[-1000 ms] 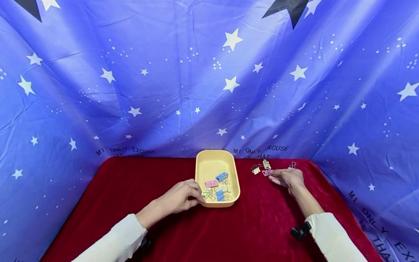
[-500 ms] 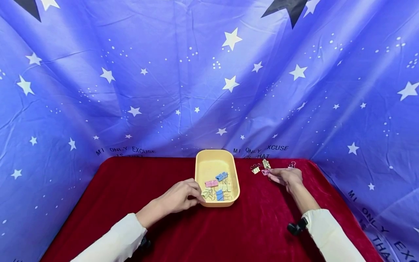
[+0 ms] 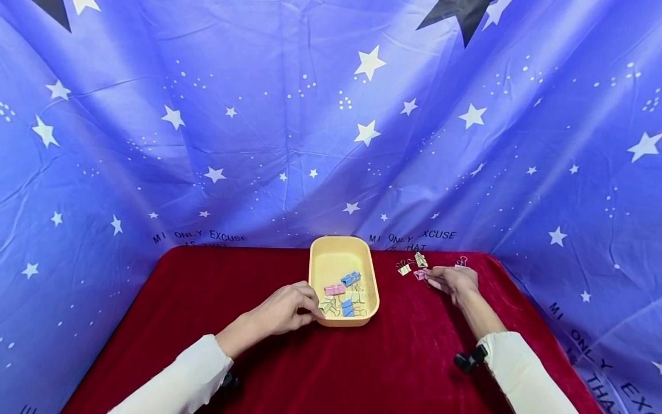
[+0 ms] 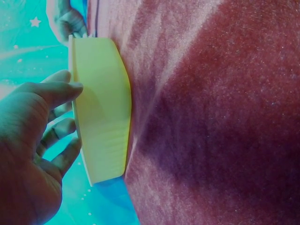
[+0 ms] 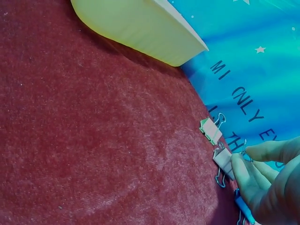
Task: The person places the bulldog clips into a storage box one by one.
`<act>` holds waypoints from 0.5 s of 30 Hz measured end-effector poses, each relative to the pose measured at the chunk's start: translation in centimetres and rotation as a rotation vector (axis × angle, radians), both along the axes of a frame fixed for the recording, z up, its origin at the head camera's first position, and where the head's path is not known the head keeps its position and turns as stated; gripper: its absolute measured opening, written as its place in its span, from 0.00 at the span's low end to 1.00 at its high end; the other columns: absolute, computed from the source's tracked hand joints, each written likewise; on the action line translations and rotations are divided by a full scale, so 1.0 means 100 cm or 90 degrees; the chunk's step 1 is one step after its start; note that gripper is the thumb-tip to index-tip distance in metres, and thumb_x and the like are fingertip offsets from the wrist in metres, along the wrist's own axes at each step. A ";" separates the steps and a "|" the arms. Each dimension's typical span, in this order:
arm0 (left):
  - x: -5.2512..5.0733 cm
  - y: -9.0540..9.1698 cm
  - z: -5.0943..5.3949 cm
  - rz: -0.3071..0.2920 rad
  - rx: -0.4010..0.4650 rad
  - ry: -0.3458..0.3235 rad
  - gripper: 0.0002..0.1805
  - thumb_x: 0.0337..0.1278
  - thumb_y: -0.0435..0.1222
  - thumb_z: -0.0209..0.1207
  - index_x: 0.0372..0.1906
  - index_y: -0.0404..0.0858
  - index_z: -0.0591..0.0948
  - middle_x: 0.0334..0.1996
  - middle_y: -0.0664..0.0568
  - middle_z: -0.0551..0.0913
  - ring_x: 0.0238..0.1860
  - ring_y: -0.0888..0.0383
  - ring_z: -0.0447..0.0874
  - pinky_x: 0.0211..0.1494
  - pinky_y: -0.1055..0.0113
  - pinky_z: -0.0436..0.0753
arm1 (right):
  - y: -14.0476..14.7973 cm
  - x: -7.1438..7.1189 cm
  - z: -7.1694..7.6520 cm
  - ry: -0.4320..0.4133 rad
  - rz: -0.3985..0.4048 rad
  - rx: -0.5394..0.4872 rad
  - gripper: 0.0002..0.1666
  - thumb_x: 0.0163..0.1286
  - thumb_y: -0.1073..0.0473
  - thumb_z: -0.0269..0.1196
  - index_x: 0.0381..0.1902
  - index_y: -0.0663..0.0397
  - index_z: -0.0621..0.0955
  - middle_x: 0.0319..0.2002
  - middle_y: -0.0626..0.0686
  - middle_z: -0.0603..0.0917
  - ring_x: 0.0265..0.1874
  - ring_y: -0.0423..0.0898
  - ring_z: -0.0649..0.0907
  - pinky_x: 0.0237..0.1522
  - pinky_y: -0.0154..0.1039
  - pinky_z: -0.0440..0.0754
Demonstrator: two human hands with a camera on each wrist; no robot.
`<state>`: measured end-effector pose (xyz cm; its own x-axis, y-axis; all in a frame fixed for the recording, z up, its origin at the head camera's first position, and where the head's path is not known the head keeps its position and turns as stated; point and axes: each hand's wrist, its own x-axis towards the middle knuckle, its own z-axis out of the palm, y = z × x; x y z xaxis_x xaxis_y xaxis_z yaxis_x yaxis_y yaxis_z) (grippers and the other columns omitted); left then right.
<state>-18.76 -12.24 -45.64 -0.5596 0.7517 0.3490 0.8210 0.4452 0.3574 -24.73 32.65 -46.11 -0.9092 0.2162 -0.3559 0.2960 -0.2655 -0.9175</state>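
"MI ONLY EXCUSE" is printed on the backdrop (image 3: 248, 144). Tray (image 3: 338, 259) wall is pinched by the left hand (image 3: 284, 309); five clips (image 3: 334, 290) held inside, unchanged from earlier. Right of it, beside two cream clips (image 3: 405, 269), pink clip (image 3: 420, 275) is pinched between the right hand's (image 3: 454, 282) thumb and fingertips, hardly moved; long axis roughly left-right, opening direction unclear.

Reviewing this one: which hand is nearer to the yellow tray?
Left. The left hand holds the yellow tray at its near-left corner; the right hand is apart from it, off to its right, at a pink clip.
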 end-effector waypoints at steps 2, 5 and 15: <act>0.000 0.000 0.000 0.001 -0.001 -0.001 0.12 0.62 0.27 0.76 0.43 0.48 0.99 0.37 0.60 0.90 0.48 0.63 0.85 0.55 0.69 0.87 | 0.001 0.000 -0.001 0.001 -0.002 -0.012 0.29 0.72 0.84 0.60 0.21 0.49 0.86 0.22 0.49 0.92 0.24 0.40 0.94 0.39 0.34 0.94; 0.000 0.001 0.000 0.002 -0.001 -0.003 0.12 0.63 0.28 0.77 0.43 0.48 0.99 0.37 0.60 0.90 0.48 0.62 0.85 0.55 0.69 0.87 | 0.003 0.001 -0.001 0.001 -0.006 -0.024 0.29 0.71 0.86 0.60 0.21 0.49 0.87 0.22 0.49 0.93 0.25 0.41 0.95 0.40 0.34 0.94; 0.000 0.001 0.001 0.001 0.004 0.002 0.11 0.63 0.28 0.77 0.43 0.48 0.99 0.37 0.60 0.90 0.46 0.63 0.84 0.53 0.70 0.86 | 0.007 0.009 0.005 0.008 0.031 -0.003 0.30 0.74 0.83 0.59 0.23 0.46 0.88 0.24 0.49 0.93 0.28 0.40 0.95 0.41 0.35 0.94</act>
<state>-18.72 -12.16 -45.58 -0.5599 0.7485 0.3552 0.8213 0.4448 0.3573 -23.80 33.32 -45.61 -0.9228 0.1695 -0.3461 0.2979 -0.2559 -0.9197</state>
